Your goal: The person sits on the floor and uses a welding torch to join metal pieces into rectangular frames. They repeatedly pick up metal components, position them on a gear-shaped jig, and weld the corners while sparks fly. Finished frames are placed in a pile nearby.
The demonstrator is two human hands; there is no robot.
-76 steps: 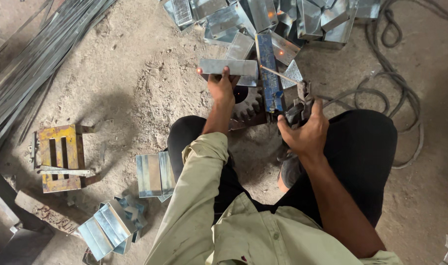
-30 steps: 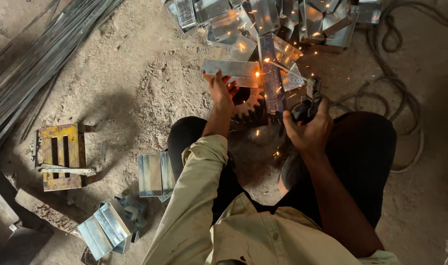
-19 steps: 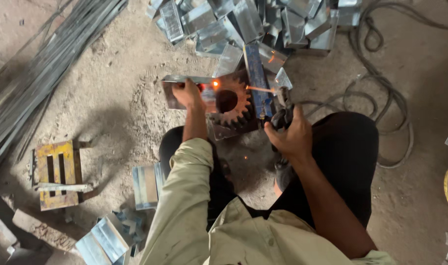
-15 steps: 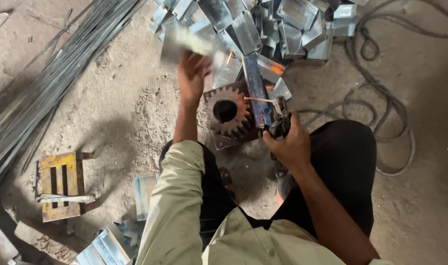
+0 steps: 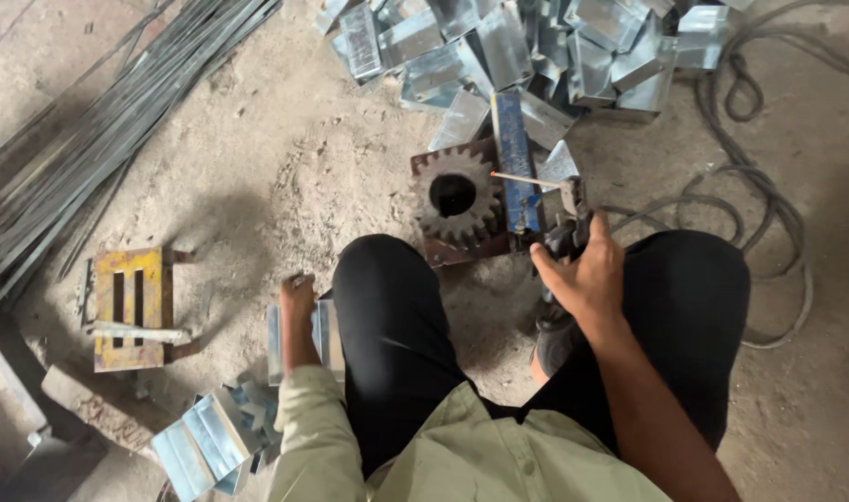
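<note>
I sit on a dirt floor with my knees apart. My right hand grips a welding electrode holder whose thin rod points left over a blue metal bar. A large rusty gear lies on a brown plate just left of the bar. My left hand has dropped beside my left knee and rests on shiny folded metal pieces on the floor; whether it grips one is unclear.
A heap of shiny folded metal boxes lies ahead. Long metal strips run along the left. A yellow metal jig sits at the left, more shiny pieces near my left side. A black cable loops at the right.
My left hand held a metal piece on the gear amid sparks, lifted it toward the heap, and has since come down beside my left knee. The sparks are gone.
</note>
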